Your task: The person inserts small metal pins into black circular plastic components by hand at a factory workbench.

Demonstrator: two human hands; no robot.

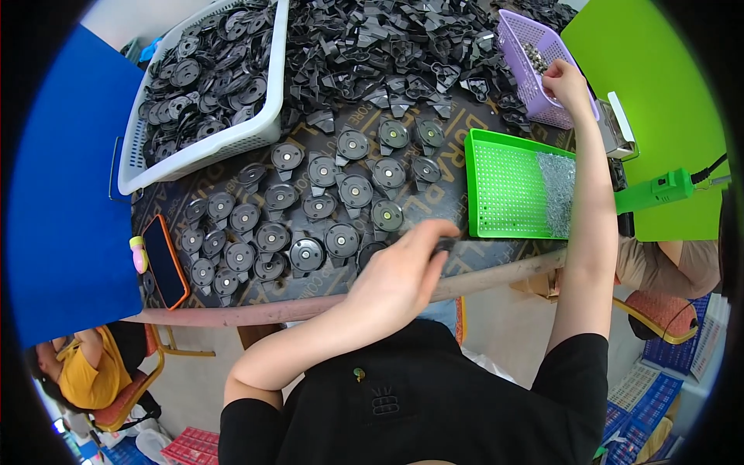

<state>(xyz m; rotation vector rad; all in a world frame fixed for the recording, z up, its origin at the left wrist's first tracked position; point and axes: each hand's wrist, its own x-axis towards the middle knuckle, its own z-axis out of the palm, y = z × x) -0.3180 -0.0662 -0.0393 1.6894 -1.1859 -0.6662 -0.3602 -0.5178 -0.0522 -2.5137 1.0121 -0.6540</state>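
Near the front table edge, my left hand [399, 267] is closed round a small black plastic part [444, 245], slightly blurred and mostly hidden by the fingers. My right hand [566, 84] reaches over a purple basket [515, 54] at the far right, fingertips pinched at its inner side. Small metal pieces [533, 56] lie in that basket; whatever the right fingers hold is hidden. Several round black discs seated in black brackets [341, 240] are spread over the table left of my left hand. Behind them is a heap of loose black brackets [372, 54].
A white basket [203, 144] full of black discs stands at the far left. The green perforated tray [504, 186] holds many small silvery screws [556, 194], beside a green electric screwdriver [655, 191]. An orange-edged phone [165, 262] lies left. Blue [74, 186] and green [659, 101] panels flank the table.
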